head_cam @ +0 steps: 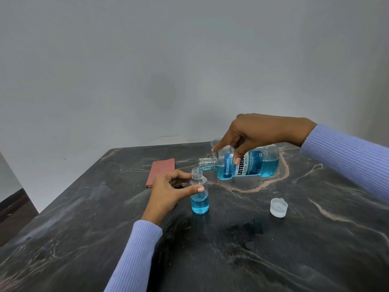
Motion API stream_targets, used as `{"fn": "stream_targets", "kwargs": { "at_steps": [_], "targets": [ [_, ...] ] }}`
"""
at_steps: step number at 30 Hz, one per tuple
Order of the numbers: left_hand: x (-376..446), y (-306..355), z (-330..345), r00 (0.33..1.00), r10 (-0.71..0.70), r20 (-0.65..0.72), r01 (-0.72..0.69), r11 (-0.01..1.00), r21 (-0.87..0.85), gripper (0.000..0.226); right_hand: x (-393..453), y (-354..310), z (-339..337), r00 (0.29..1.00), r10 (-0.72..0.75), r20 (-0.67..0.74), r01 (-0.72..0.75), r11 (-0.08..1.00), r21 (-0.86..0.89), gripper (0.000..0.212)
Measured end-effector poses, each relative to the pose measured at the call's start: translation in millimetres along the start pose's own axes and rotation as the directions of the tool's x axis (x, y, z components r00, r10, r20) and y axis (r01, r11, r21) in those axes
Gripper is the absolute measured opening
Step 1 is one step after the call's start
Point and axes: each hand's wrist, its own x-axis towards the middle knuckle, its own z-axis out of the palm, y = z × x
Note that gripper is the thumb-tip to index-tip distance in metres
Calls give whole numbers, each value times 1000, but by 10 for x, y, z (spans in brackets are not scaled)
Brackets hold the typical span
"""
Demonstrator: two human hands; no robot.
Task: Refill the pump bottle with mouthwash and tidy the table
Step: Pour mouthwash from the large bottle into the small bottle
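Note:
A small clear bottle (200, 199) stands upright on the dark marble table (273, 249), blue liquid filling about its lower third and its neck uncapped. My left hand (168, 190) grips its upper part. My right hand (261, 133) holds the large mouthwash bottle (250, 164) tipped on its side, mouth pointing left. A thin blue stream runs from that mouth into the small bottle's neck. The big bottle is roughly half full. Its clear cap (279, 207) lies on the table to the right. No pump head is clearly visible.
A folded reddish cloth (161, 171) lies behind my left hand. A clear cup (215, 143) stands behind the mouthwash bottle, partly hidden by my right hand. A small dark object peeks out by my left palm. A grey wall rises behind the table's far edge.

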Motion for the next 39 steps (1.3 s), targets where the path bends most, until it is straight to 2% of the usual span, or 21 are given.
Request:
{"fn": "stream_targets", "kwargs": {
  "at_steps": [39],
  "targets": [
    [-2, 0, -8, 999, 36, 19, -35, 999, -36, 26, -1, -66, -44, 999, -6, 39, 6, 1000, -9, 48]
  ]
}}
